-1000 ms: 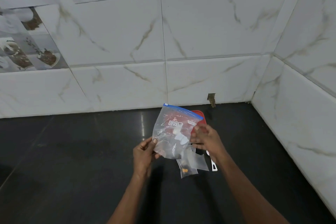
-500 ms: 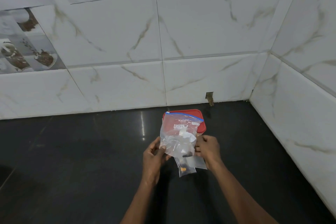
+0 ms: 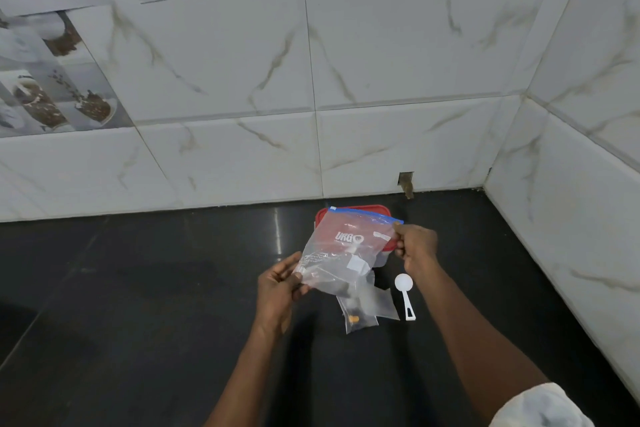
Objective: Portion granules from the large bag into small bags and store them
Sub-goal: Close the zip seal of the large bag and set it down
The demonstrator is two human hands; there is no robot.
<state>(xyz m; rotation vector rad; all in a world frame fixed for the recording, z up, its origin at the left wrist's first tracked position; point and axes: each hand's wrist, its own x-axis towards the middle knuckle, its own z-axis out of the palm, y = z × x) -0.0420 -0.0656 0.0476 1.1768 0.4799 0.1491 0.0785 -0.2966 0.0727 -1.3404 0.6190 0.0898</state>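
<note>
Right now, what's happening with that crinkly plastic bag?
A person holds the large bag above the black counter with both hands. The left hand grips its lower corner, and the right hand pinches the top corner by the blue zip strip. Small bags and a white scoop lie on the counter, untouched, with a red-lidded box behind.
</note>
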